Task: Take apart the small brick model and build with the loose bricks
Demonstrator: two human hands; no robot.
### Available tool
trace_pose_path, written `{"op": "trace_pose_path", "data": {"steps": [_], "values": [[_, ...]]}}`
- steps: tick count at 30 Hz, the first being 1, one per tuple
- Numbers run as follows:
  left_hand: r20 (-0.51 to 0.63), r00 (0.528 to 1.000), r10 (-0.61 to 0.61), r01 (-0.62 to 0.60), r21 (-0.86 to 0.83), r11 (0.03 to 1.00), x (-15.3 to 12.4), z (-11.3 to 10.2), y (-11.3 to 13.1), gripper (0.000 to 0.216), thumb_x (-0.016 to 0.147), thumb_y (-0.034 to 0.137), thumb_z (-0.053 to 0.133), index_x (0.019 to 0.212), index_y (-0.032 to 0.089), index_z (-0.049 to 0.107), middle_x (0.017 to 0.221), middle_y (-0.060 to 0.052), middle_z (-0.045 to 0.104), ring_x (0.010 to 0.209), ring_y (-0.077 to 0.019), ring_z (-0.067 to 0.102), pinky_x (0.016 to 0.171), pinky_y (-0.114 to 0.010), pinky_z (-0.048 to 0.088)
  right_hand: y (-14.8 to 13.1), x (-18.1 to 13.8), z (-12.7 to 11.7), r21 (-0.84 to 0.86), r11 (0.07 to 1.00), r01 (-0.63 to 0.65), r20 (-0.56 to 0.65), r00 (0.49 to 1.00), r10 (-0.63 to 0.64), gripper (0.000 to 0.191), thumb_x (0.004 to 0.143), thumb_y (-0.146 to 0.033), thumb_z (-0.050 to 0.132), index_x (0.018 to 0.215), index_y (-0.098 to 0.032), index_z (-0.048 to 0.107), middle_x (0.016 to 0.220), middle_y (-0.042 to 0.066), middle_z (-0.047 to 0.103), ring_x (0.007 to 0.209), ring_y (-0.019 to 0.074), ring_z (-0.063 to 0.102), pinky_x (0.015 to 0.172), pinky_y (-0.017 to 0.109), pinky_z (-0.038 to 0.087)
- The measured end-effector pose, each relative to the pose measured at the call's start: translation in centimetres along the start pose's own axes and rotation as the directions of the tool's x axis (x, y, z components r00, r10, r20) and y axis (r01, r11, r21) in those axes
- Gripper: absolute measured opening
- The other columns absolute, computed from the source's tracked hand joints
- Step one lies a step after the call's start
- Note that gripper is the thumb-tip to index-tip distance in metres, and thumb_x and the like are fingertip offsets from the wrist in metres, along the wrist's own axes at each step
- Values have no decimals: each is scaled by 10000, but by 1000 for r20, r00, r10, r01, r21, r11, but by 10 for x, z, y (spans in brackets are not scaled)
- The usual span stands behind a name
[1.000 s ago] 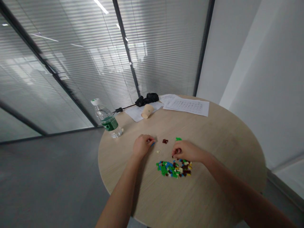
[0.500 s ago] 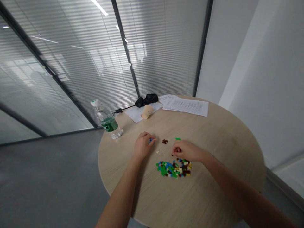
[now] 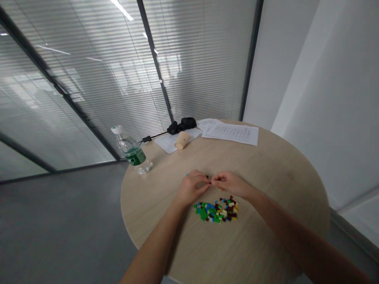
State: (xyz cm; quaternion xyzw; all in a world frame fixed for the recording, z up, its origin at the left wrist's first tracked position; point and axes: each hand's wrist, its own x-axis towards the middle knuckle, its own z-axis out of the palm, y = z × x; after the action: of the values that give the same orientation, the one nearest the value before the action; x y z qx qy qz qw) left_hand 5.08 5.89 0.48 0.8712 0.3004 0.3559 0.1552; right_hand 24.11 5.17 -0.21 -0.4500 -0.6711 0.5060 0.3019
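Note:
My left hand point(image 3: 194, 187) and my right hand point(image 3: 230, 184) meet fingertip to fingertip above the table. Both are closed in a pinch around a tiny dark brown building brick point(image 3: 210, 182), mostly covered by the fingers. Just behind the left fingers, part of some brown bricks point(image 3: 207, 177) shows. A bit of blue brick point(image 3: 187, 174) peeks out at the back of my left hand. Nearer to me lies a loose pile of small building bricks point(image 3: 217, 211) in green, blue, brown, cream and yellow.
The round wooden table point(image 3: 266, 165) carries a water bottle point(image 3: 134, 154) at its left edge. Farther back are a paper cup point(image 3: 181, 140), a black bundle point(image 3: 185, 124) with a cable, and printed sheets point(image 3: 231, 132). Blinds and a white wall stand behind.
My left hand has moved right, leaving the blue brick behind it. My right hand has shifted slightly up and left, and the fingertips now meet. The cream and green pieces nearby are now hidden.

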Motion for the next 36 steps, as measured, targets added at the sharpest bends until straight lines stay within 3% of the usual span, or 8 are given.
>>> {"op": "trace_pose_path", "data": {"steps": [6,10,13,16,20,25,36], "values": [[-1,999,-47,47,37,998,1,1,1,164,845,323,571,828,188,663,794,-57,667,798,-173,574,765,-313,451,-1,-1,1,47,999,22,-45,999,-20,286,761,-412,538,740,-137,610,614,-13,518,535,87,409,502,211,326],[-42,998,-37,39,41,998,2,4,0,138,851,268,556,810,184,659,756,-44,652,762,-160,565,732,-290,446,-2,-1,0,40,999,-3,-62,998,5,276,762,-382,526,782,-129,634,665,6,566,557,100,450,518,220,346],[-74,992,-98,104,85,991,3,4,-5,101,826,234,579,787,181,656,753,-35,649,760,-157,560,741,-287,442,-5,-2,-2,-81,997,4,-112,994,-13,283,791,-360,505,850,-133,663,735,38,631,620,129,518,561,236,379],[-103,962,-251,267,189,945,3,2,-13,84,807,215,589,773,181,658,756,-33,648,786,-170,557,744,-291,436,-9,-7,-5,-314,947,68,-147,982,-120,234,798,-305,524,851,-145,687,821,67,679,706,153,573,636,249,406],[-105,916,-388,400,314,861,2,1,-22,112,807,225,578,785,182,679,779,-45,648,817,-194,552,718,-295,426,-9,-13,-12,-497,866,55,-24,997,-77,161,760,-231,565,772,-143,701,739,66,686,643,152,582,583,238,395],[-42,921,-387,374,373,849,3,2,-23,138,819,234,567,811,191,697,816,-48,653,847,-205,541,722,-297,420,-4,-16,-19,-521,849,89,168,986,0,108,702,-209,617,729,-144,699,631,30,652,543,118,532,483,206,345],[-17,938,-347,327,382,864,5,4,-24,158,846,263,562,862,201,706,831,-39,648,853,-189,532,732,-287,418,-9,-18,-15,-580,806,116,217,976,16,132,655,-125,577,698,-148,700,619,15,641,534,100,508,485,196,331]]}}
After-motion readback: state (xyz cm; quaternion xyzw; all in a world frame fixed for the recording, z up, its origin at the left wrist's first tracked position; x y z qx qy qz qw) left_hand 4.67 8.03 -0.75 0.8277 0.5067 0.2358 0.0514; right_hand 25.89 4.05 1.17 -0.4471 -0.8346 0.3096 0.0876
